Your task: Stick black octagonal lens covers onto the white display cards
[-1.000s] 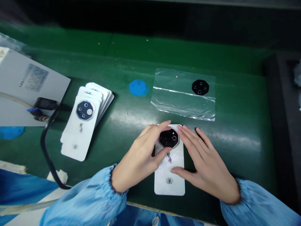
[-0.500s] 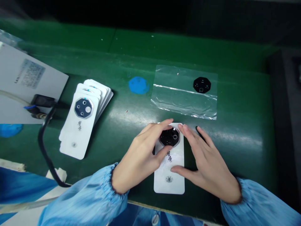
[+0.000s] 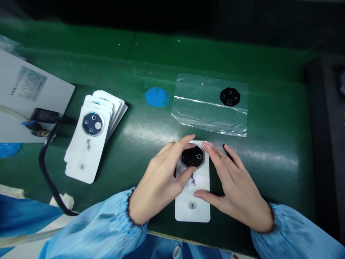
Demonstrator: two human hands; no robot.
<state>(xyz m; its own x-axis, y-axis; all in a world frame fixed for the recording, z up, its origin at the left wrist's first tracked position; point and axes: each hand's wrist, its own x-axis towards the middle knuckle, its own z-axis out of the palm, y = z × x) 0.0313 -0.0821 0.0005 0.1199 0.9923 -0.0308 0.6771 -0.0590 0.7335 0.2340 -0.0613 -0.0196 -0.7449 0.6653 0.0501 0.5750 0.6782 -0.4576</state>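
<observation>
Black octagonal lens (image 3: 193, 157) on a white card (image 3: 184, 210), clasped by the left hand (image 3: 157, 181), fingers curled around it; right hand (image 3: 235, 187), fingers open alongside, barely shifted.

Black octagon (image 3: 192, 157), near centre: glossy, plastic or glass, can't tell which. White card (image 3: 192, 205) under it: smooth, matt, coated paper look. Card stack (image 3: 86, 154), left: same stock. Top one carries a navy octagon (image 3: 93, 123), satin face, bright metal rim. Far right: clear plastic bag (image 3: 207, 115), thin, shiny, creased, with a second black octagon (image 3: 229, 96), same gloss. Bench (image 3: 269, 187): green, smooth, semi-gloss, lightly scuffed. Blue dot (image 3: 157, 97), far middle: matt. Cable (image 3: 44, 169), left: black, smooth, rubbery. Sleeves (image 3: 291, 230): light blue woven cloth, soft sheen, gathered at the cuffs.
</observation>
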